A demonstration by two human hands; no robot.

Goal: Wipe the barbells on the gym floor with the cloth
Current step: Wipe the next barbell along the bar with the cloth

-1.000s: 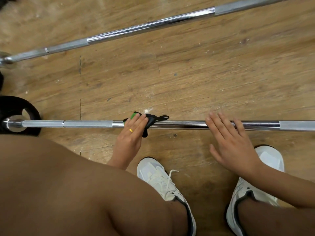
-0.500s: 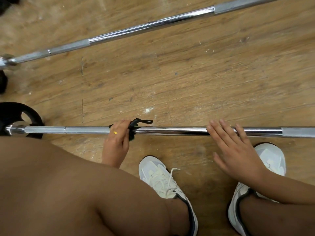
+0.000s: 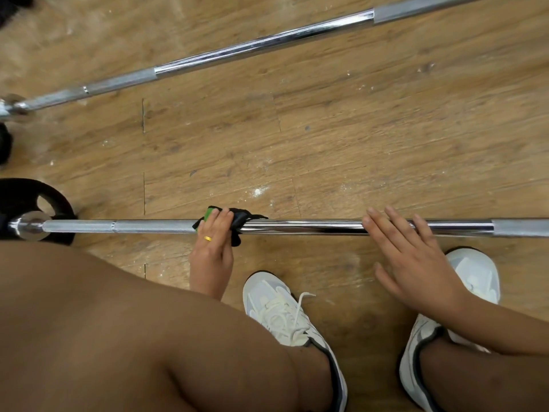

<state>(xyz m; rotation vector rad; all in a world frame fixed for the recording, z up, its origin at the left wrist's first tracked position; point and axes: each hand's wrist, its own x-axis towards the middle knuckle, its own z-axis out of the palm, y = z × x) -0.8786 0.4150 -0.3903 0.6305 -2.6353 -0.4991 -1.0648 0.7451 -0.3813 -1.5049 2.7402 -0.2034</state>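
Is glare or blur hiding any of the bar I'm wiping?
Head view: bright glare streaks run along the smooth middle of the near chrome barbell, between the black and green cloth under the left hand and the right hand; its knurled ends look matte. Head view: hands and bar are sharp; only the close thigh looks soft.

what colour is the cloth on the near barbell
Black with a bright green patch; the head view shows the cloth under the left hand.
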